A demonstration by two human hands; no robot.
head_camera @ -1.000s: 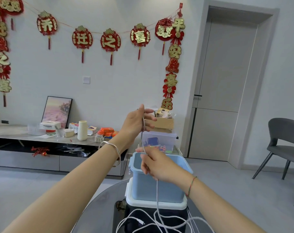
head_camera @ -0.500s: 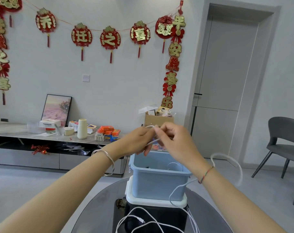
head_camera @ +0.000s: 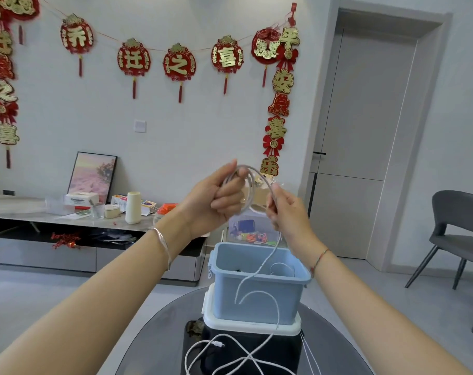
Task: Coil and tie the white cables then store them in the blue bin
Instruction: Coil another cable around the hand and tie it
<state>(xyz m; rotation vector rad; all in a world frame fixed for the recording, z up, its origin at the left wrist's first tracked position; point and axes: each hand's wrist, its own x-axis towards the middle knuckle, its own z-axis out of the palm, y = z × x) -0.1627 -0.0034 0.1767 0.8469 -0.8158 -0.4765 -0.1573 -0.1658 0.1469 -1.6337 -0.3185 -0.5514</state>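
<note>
A: Where's the cable (head_camera: 253, 185)?

B: Up in the air, above the bin (head_camera: 257, 304) and a bit beyond it, looped a few turns between both hands.

A: What's the left hand (head_camera: 219, 198) doing?

B: Its fingers are curled tight round the left side of the loops, with the thumb on top.

A: And the right hand (head_camera: 286, 212)?

B: It pinches the strand on the right side of the loops, fingers closed on it. From there the tail drops past the bin's rim, curves across its front wall and runs down to the table (head_camera: 159, 339).

A: Where does the bin sit?

B: On a dark box (head_camera: 251, 324) with a white lid, and that stands on the round table, nearer its far edge than its near one. The bin is open on top, and a loop of white cable shows inside near its right wall.

A: Anything else on the table?

B: Loose cables (head_camera: 200, 353) lie tangled in front of the box, toward the near edge, and one shows a small plug end. How many there are, I can't tell.
</note>
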